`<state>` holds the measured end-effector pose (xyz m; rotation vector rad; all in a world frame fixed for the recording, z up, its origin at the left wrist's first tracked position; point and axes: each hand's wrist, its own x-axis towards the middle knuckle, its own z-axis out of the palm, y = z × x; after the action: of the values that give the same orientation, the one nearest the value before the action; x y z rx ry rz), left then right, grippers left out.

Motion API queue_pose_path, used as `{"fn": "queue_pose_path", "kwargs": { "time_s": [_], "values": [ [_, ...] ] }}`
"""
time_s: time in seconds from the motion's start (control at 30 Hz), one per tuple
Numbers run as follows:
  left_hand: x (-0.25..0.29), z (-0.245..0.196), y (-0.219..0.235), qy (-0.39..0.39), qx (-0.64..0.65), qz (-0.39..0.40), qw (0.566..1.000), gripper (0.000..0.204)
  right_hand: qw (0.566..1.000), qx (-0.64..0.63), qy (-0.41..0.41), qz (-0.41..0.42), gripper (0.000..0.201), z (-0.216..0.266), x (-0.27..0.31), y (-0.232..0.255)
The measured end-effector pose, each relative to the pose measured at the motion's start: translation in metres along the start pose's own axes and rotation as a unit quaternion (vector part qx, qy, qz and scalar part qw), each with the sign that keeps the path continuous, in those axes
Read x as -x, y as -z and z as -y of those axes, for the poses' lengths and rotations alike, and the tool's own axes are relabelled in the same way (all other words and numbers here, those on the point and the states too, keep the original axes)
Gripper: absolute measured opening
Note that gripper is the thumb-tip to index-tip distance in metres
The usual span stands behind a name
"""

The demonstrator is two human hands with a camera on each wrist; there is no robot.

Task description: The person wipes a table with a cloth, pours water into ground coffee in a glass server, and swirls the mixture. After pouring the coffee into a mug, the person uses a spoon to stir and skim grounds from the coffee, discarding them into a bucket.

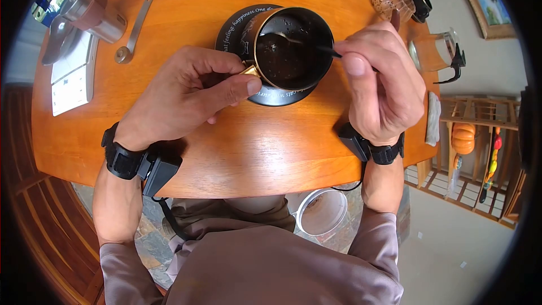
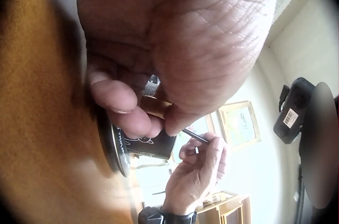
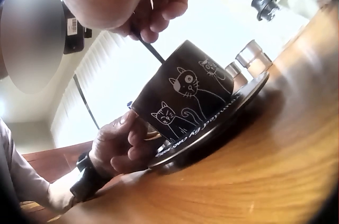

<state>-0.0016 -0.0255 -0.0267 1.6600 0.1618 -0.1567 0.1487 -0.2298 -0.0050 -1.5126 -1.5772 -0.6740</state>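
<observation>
A black cup (image 3: pixel 183 89) with white cat drawings sits on a dark saucer (image 1: pixel 234 31) with white lettering round its rim. Dark liquid with small bubbles shows inside it in the head view. My left hand (image 1: pixel 183 93) pinches the cup's gold handle (image 1: pixel 250 72) between thumb and fingers. Above the cup's right side, my right hand (image 1: pixel 387 76) pinches the dark handle of a spoon (image 1: pixel 327 51). The spoon slants over the rim into the cup, its lower end in the liquid.
At the left lie a metal-bodied grinder (image 1: pixel 104 20), a white flat device (image 1: pixel 73 76) and a long metal utensil with a wooden knob (image 1: pixel 137 28). To the right are a glass carafe (image 1: pixel 430 52), a clear dripper (image 1: pixel 389 0) and a grey cloth (image 1: pixel 433 118) by the table edge.
</observation>
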Motion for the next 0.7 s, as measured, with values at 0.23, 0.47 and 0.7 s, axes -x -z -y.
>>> {"fn": "queue_pose_path", "kwargs": {
  "time_s": [0.23,0.47,0.7],
  "values": [
    [0.000,-0.001,0.000,0.015,0.006,-0.013,1.000,0.024,1.000,0.003,0.011,-0.011,0.006,0.004,-0.001,0.005],
    [-0.003,0.008,0.003,-0.032,0.017,0.008,0.999,0.022,0.997,0.058,0.040,-0.001,0.013,0.006,-0.004,0.008],
    [-0.005,0.010,0.005,-0.070,-0.010,0.026,0.997,0.024,0.985,0.131,0.086,0.080,0.022,0.013,-0.006,0.010]
  ]
}}
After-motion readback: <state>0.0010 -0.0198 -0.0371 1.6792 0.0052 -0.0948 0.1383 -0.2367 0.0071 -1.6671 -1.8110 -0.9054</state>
